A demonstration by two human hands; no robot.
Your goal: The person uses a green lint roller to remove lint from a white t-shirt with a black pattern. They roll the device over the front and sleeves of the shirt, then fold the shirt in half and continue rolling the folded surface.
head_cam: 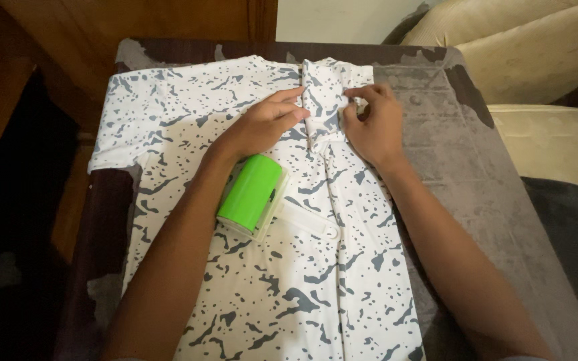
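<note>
A white shirt with grey splatter marks (188, 107) lies spread flat on a grey covered table (463, 154). Both my hands rest at its collar (322, 87) near the far edge. My left hand (269, 120) lies flat, fingers extended, pressing the cloth just left of the collar. My right hand (369, 120) pinches the collar's right side with curled fingers. A lint roller with a bright green roll and white handle (255, 194) lies on the shirt beside my left wrist, untouched.
A beige sofa (543, 60) stands at the right, with a dark cloth on it lower down. Wooden furniture and a dark floor area lie to the left of the table.
</note>
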